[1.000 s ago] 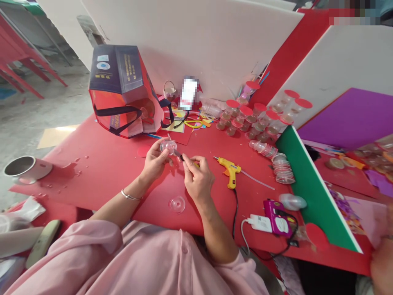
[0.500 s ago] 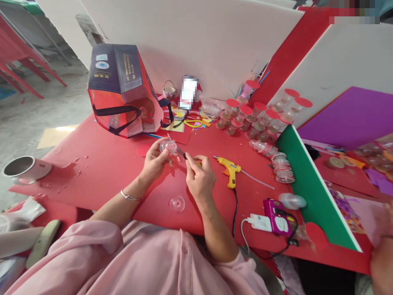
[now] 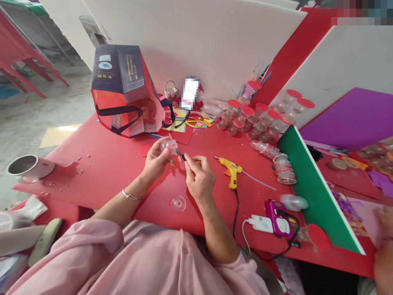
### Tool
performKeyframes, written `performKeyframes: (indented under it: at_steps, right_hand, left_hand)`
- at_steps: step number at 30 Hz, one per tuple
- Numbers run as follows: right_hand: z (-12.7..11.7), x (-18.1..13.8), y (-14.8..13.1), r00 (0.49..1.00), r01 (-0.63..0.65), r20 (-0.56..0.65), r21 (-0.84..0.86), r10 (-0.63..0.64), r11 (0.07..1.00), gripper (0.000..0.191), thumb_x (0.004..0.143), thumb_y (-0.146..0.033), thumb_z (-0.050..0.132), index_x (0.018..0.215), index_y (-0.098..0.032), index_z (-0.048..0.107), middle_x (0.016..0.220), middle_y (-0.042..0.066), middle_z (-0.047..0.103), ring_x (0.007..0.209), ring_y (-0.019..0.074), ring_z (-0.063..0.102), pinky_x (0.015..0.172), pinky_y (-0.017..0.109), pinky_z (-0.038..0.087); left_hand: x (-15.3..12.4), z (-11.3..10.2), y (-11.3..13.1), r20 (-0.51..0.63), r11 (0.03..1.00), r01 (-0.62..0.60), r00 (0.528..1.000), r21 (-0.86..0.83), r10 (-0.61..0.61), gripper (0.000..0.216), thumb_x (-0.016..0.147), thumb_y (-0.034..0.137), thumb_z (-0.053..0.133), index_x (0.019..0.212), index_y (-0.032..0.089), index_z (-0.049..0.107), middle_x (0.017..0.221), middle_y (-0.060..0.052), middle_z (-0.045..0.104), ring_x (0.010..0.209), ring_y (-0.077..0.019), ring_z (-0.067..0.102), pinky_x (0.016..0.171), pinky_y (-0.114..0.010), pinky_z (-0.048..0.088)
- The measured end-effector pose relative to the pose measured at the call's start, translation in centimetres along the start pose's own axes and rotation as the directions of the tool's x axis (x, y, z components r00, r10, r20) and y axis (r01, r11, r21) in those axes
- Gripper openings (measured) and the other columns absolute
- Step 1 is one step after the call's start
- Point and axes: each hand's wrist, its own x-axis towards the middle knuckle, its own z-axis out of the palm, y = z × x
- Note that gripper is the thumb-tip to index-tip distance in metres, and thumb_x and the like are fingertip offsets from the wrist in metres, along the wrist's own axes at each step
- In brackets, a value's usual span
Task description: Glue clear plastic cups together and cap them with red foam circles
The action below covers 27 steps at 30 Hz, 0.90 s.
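Note:
Between the fingers and thumb of my left hand (image 3: 157,157) is a clear plastic dome lid (image 3: 169,146), held above the table. My right hand (image 3: 200,176) is closed round a utility knife (image 3: 183,157), with black and yellow on its handle. Its grey blade points at the lid's edge and seems to touch it; exact contact is hard to make out. Below my hands another clear lid (image 3: 177,204) lies flat on the red table (image 3: 107,176). A yellow hot glue gun (image 3: 231,170) rests to the right of my right hand.
Shopping bag (image 3: 118,86), phone (image 3: 189,93) and yellow-handled scissors (image 3: 194,123) stand or lie at the back. Red-topped cup pieces (image 3: 245,116) and stacked lids (image 3: 285,169) are on the right, near a green divider (image 3: 319,188). A purple power strip (image 3: 278,219) and a metal mug (image 3: 30,167) flank me.
The whole view has shifted slightly, so things appear a little further right. Both hands keep the same hold on the lid and the knife, with barely any movement.

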Motion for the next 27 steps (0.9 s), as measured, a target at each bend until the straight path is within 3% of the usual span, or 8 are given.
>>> performKeyframes:
  at_steps: [7,20,27]
  right_hand:
    - [-0.12,-0.03,-0.11,0.997,-0.042,0.067,0.073,0.037,0.996,0.032,0.108,-0.035,0.052,0.135,-0.034,0.070,0.108,0.002,0.070,0.087,0.0085,0.068,0.075,0.018,0.048]
    - [-0.38,0.05,0.00,0.993,-0.045,0.114,0.081,0.036,0.996,0.032,0.108,-0.037,0.052,0.133,-0.033,0.071,0.108,0.003,0.071,0.088,0.0103,0.069,0.076,0.018,0.050]
    - [-0.38,0.01,-0.25,0.997,-0.026,0.071,0.033,0.024,0.999,0.031,0.107,-0.036,0.055,0.133,-0.036,0.071,0.108,0.002,0.071,0.086,0.0091,0.069,0.070,0.019,0.046]
  left_hand:
    - [0.07,-0.04,0.17,0.021,0.999,0.030,0.999,-0.011,-0.030,0.051,0.086,0.035,0.081,0.132,0.022,0.063,0.126,-0.011,0.069,0.078,-0.0155,0.075,0.050,-0.022,0.058]
    - [0.16,-0.24,-0.01,0.015,1.000,0.023,1.000,0.008,-0.023,0.050,0.085,0.035,0.083,0.130,0.023,0.063,0.126,-0.011,0.070,0.078,-0.0147,0.074,0.051,-0.021,0.058]
    - [-0.02,0.07,0.34,0.033,0.999,0.031,0.999,-0.006,-0.031,0.052,0.087,0.034,0.080,0.135,0.026,0.060,0.127,-0.010,0.068,0.082,-0.0148,0.073,0.053,-0.020,0.058]
